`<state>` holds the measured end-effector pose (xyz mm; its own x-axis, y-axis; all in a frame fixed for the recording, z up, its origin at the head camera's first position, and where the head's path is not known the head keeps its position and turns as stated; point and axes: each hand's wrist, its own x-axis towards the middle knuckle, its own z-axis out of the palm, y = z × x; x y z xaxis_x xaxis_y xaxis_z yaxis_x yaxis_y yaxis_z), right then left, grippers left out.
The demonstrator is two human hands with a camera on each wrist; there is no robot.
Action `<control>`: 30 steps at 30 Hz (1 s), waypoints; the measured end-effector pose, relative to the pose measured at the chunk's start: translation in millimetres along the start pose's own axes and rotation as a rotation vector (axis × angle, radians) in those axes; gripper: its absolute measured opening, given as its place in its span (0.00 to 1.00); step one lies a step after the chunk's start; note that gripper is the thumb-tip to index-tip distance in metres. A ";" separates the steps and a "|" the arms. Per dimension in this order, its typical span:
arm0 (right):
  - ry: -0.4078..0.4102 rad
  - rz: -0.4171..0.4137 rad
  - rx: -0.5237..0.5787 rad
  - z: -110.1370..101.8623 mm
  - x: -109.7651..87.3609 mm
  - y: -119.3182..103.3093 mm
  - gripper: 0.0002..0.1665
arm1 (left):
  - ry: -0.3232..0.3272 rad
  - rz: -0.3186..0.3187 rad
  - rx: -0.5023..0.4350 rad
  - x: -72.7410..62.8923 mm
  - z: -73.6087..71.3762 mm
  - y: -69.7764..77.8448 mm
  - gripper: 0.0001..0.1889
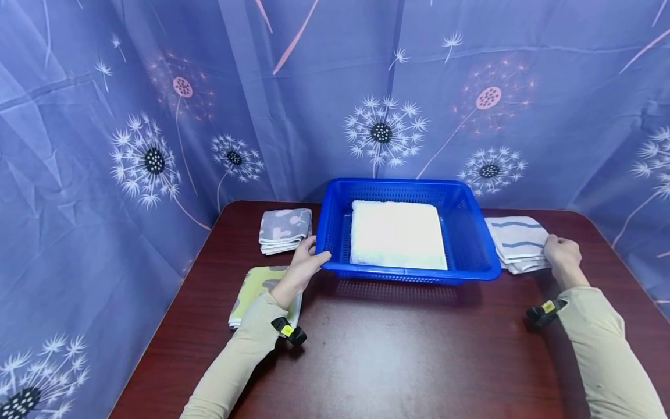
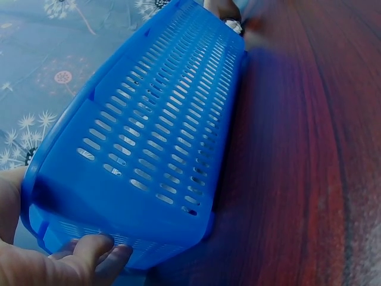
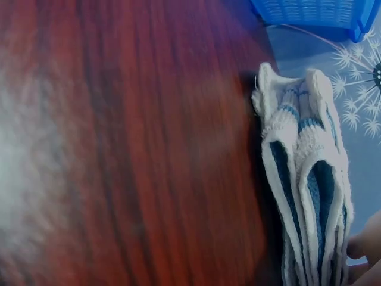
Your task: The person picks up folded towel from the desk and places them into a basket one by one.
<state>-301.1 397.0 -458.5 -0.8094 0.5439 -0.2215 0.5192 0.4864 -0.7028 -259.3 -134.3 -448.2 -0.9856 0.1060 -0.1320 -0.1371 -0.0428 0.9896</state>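
A blue perforated plastic basket (image 1: 473, 247) stands at the back middle of the table, with a folded white towel (image 1: 398, 235) lying inside. My left hand (image 1: 303, 266) grips the basket's front left corner, the thumb over the rim and the fingers against the outer wall in the left wrist view. To the basket's right lies a folded white towel with grey-blue stripes (image 1: 519, 240). My right hand (image 1: 563, 256) pinches this striped towel at its right edge. Seen by the right wrist camera, the striped towel's layered folds (image 3: 309, 179) face the lens, and most of that hand is out of frame.
A folded grey towel with pink patches (image 1: 285, 228) sits left of the basket. Nearer to me, a folded yellow-green towel (image 1: 256, 285) lies partly under my left forearm. The dark red wooden table (image 1: 408, 349) meets a blue dandelion-print curtain (image 1: 314, 116) behind.
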 end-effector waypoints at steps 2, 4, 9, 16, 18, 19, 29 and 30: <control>-0.010 -0.007 -0.044 -0.6 0.7 0.5 0.39 | -0.001 0.000 0.000 0.4 0.2 -0.1 0.28; -0.016 -0.016 -0.086 -1.1 0.9 0.4 0.40 | 0.001 0.002 0.003 0.5 0.6 0.0 0.28; -0.046 -0.028 -0.134 -2.1 1.0 0.0 0.43 | 0.008 0.007 -0.004 -0.2 1.9 0.0 0.28; -0.067 -0.103 -0.156 -2.8 1.8 1.1 0.41 | 0.025 0.006 -0.005 -0.7 1.6 -1.1 0.27; -0.062 -0.119 -0.156 -3.2 1.6 1.0 0.40 | 0.023 0.007 -0.012 -1.1 1.5 -0.9 0.26; -0.063 -0.123 -0.158 -3.4 1.6 1.4 0.40 | 0.021 0.008 -0.015 -1.3 1.4 -0.9 0.26; -0.041 -0.150 -0.152 -2.6 -0.9 6.5 0.35 | 0.010 0.004 -0.014 -1.0 0.5 -0.9 0.27; -0.038 -0.155 -0.149 -2.7 -1.1 7.0 0.35 | 0.011 0.004 -0.012 -0.9 0.6 -0.9 0.27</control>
<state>-295.8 401.6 -461.4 -0.8910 0.4298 -0.1462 0.4204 0.6596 -0.6230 -258.2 -133.8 -448.9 -0.9872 0.0946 -0.1284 -0.1340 -0.0551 0.9895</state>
